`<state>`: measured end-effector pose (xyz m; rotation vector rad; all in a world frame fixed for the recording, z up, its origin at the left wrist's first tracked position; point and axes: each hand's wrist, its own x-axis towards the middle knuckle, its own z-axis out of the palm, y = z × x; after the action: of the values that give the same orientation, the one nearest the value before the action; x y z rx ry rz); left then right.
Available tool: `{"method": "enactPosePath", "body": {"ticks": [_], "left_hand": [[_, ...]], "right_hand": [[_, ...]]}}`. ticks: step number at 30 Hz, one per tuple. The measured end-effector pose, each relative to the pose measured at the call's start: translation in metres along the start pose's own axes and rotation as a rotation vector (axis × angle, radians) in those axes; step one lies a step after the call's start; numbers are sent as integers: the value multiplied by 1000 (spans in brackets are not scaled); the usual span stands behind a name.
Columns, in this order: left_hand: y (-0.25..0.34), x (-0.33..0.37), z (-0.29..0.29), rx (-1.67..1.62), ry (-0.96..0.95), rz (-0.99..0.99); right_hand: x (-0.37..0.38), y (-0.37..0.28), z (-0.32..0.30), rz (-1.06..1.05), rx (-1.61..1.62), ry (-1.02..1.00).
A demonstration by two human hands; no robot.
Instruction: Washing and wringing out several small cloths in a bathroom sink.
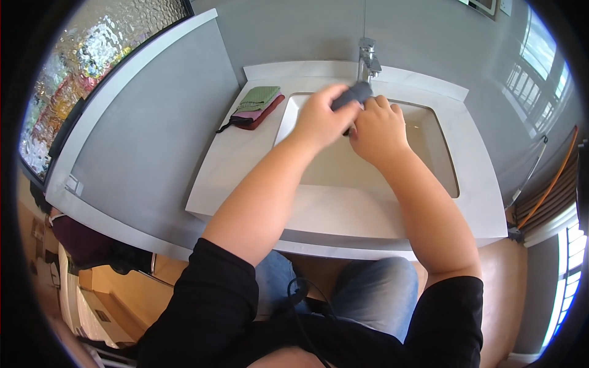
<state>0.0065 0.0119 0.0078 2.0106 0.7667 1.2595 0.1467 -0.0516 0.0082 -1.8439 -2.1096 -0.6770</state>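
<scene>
Both arms reach over the sink (362, 168), close to the chrome faucet (368, 59). A dark grey cloth (354, 95) is bunched up between my two hands, just in front of the spout. My left hand (322, 118) is closed on it, with the thumb and fingers around the bundle; it is slightly blurred. My right hand (377, 126) presses against my left with its fingers curled over, gripping the same cloth, of which a dark bit shows below between the hands. Whether water runs from the spout is hidden behind the cloth.
Left of the basin, a stack of folded cloths (257, 105) in green, pink and dark red lies on the white countertop (236, 159), a black strap beside it. A grey partition (150, 116) stands at the left. Poles (543, 184) lean against the right wall.
</scene>
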Motion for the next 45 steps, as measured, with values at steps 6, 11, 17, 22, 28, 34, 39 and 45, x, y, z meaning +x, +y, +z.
{"method": "enactPosePath", "body": {"ticks": [6,11,17,22,28,34,39,45], "left_hand": [[7,-4,5,-199,-139,-115],[15,-9,6,-92,-196,-58],[38,-22,37,-206,-407,182],[76,-46,37,-320,-621,206],[51,-39,14,-472,-418,-135],[25,-5,-1,-512,459,-53],[23,-13,20,-170,131,90],[45,-35,26,-202,-147,81]], "right_hand": [[-1,-5,-14,74,-63,-223],[-6,-18,-10,129,-179,-396],[-5,11,45,235,-65,-522],[16,34,21,309,107,-264],[23,74,-10,490,2224,-228],[15,34,-26,258,2542,-93],[6,17,-25,311,2493,-187],[6,21,-19,345,2447,22]]}}
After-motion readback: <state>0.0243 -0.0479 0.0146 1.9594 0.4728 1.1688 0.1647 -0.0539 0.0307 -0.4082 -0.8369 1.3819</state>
